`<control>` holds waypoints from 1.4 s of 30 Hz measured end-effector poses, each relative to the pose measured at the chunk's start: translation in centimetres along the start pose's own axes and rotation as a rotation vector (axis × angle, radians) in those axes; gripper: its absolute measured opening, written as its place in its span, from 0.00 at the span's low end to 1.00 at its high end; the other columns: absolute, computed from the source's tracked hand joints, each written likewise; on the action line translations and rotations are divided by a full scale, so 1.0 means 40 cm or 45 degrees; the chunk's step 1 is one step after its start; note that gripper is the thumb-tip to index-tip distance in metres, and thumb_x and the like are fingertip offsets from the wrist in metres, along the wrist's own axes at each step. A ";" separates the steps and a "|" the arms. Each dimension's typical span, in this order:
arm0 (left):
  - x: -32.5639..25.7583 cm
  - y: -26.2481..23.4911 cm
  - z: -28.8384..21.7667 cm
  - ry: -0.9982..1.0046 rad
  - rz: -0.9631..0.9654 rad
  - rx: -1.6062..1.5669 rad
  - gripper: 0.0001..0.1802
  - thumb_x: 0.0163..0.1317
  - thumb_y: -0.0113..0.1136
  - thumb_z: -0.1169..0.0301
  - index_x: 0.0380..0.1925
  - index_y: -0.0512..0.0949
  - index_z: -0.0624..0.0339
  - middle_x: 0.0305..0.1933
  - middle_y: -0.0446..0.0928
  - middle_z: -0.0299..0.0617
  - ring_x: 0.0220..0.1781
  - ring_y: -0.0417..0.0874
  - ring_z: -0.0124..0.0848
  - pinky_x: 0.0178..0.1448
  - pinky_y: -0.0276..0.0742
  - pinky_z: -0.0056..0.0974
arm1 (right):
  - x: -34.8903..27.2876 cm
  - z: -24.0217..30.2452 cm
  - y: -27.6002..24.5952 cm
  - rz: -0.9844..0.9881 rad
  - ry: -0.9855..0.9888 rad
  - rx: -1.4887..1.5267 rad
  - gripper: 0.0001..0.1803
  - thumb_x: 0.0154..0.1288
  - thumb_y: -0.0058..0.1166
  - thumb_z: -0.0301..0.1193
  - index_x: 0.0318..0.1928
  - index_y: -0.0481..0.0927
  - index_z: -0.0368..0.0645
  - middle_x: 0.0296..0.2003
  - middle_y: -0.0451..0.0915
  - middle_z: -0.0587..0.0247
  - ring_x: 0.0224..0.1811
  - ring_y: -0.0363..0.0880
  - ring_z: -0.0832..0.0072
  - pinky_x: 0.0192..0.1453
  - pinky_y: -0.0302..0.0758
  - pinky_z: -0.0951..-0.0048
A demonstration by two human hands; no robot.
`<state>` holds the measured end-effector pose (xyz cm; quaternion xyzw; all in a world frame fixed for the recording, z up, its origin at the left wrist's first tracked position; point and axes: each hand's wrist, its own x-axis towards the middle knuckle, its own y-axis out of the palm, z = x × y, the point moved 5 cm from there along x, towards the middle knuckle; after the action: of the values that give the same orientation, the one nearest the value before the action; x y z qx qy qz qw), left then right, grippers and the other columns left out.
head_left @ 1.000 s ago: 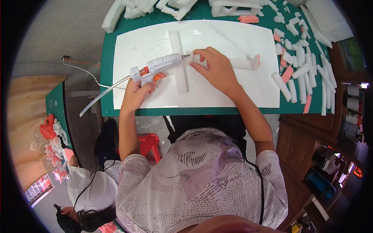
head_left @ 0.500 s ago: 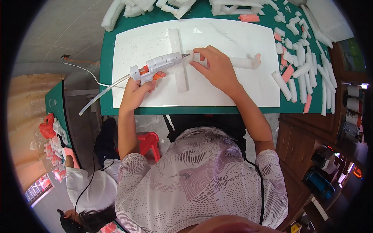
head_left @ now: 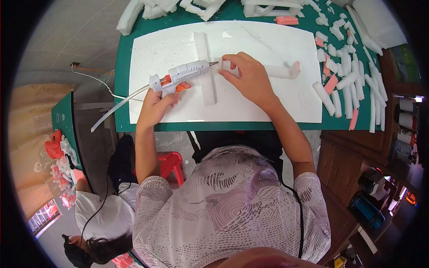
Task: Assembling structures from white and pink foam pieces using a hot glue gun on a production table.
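Note:
My left hand (head_left: 156,106) is closed round the handle of a white and orange hot glue gun (head_left: 185,71), whose long translucent glue stick (head_left: 117,110) trails out at the back. The gun's metal tip points right, at a small white foam piece (head_left: 218,67). That piece is pinched between the thumb and fingers of my right hand (head_left: 246,73). Beneath the gun a long white foam strip (head_left: 208,94) lies upright across the white board (head_left: 268,107). To the right of my hand lies another foam strip (head_left: 278,72) with a pinkish end piece (head_left: 295,69).
Foam offcuts, white and pink (head_left: 331,84), crowd the right of the green table (head_left: 214,127). White foam frames (head_left: 272,9) stand along its far edge. A power cord (head_left: 96,80) runs in from the left. A red stool (head_left: 170,165) and a seated co-worker (head_left: 105,214) are at lower left.
My hands, the glue gun and the foam piece have hardly moved. The co-worker at lower left has shifted slightly, head further left.

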<state>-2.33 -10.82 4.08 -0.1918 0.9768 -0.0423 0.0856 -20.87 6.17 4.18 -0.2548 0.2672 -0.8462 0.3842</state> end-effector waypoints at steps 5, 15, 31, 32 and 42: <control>-0.002 -0.006 0.009 -0.022 -0.019 0.014 0.19 0.57 0.53 0.76 0.50 0.75 0.68 0.42 0.82 0.41 0.32 0.75 0.22 0.36 0.73 0.30 | 0.000 -0.003 0.001 -0.034 -0.066 0.006 0.18 0.59 0.65 0.37 0.49 0.82 0.44 0.30 0.75 0.65 0.23 0.69 0.75 0.32 0.71 0.73; -0.003 -0.012 0.012 -0.063 -0.015 0.036 0.19 0.57 0.52 0.76 0.50 0.75 0.68 0.40 0.81 0.40 0.32 0.74 0.23 0.36 0.73 0.30 | 0.002 -0.003 0.001 -0.043 -0.074 0.002 0.17 0.59 0.65 0.37 0.48 0.82 0.44 0.30 0.76 0.65 0.23 0.69 0.75 0.32 0.70 0.72; -0.002 -0.002 -0.023 -0.006 0.034 0.000 0.21 0.56 0.50 0.79 0.51 0.75 0.68 0.47 0.82 0.41 0.33 0.72 0.22 0.37 0.72 0.30 | 0.002 -0.011 0.000 -0.052 -0.086 0.011 0.17 0.58 0.66 0.36 0.48 0.83 0.46 0.29 0.76 0.66 0.23 0.69 0.75 0.32 0.70 0.72; -0.002 -0.001 -0.025 -0.009 0.019 -0.002 0.20 0.56 0.51 0.79 0.51 0.75 0.67 0.47 0.82 0.41 0.33 0.72 0.21 0.37 0.72 0.29 | 0.002 -0.011 0.000 -0.056 -0.081 0.016 0.17 0.59 0.66 0.36 0.48 0.83 0.46 0.29 0.76 0.66 0.23 0.69 0.75 0.32 0.70 0.72; 0.005 -0.004 -0.020 0.015 -0.004 0.006 0.16 0.58 0.52 0.79 0.47 0.76 0.66 0.43 0.81 0.39 0.32 0.72 0.21 0.35 0.70 0.29 | 0.000 -0.010 0.001 -0.051 -0.077 0.010 0.17 0.59 0.65 0.37 0.48 0.83 0.46 0.28 0.75 0.66 0.23 0.68 0.73 0.32 0.70 0.72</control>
<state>-2.59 -11.01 4.85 -0.1930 0.9768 -0.0458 0.0802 -21.10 6.23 3.89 -0.2842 0.2468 -0.8467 0.3761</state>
